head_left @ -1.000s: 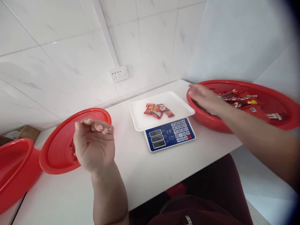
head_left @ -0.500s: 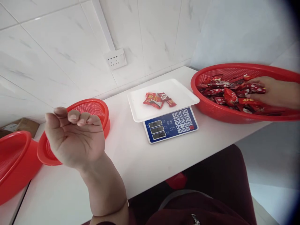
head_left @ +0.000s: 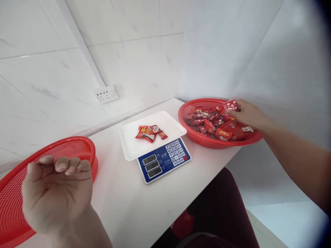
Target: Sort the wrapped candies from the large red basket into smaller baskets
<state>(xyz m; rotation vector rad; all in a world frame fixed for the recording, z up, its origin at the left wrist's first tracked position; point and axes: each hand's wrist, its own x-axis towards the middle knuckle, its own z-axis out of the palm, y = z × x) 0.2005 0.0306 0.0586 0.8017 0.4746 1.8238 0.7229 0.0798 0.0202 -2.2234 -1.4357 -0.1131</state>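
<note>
My right hand (head_left: pixel 244 111) is closed around a red candy packet with white dots (head_left: pixel 231 105), raised just above the far right side of a red plastic basket (head_left: pixel 201 139). Inside that basket lies a heap of red wrapped candies (head_left: pixel 209 125). Several red candy packets (head_left: pixel 147 133) rest on the white tray (head_left: pixel 129 148) of a digital scale (head_left: pixel 165 159). Palm up at the lower left, my left hand (head_left: pixel 58 193) is open, its fingers loosely curled with nothing in them. It hovers in front of another red basket (head_left: pixel 69 143) and hides part of it.
The scale and baskets stand on a white table (head_left: pixel 116 206) against a tiled wall (head_left: pixel 144 65). A power socket (head_left: pixel 106 94) is fixed low on the wall. My knee (head_left: pixel 227 206) is below the table's front edge.
My right hand has lifted out of the candy heap with a dotted packet between its fingers. The view has turned right and tilted up. My left hand keeps its pose.
</note>
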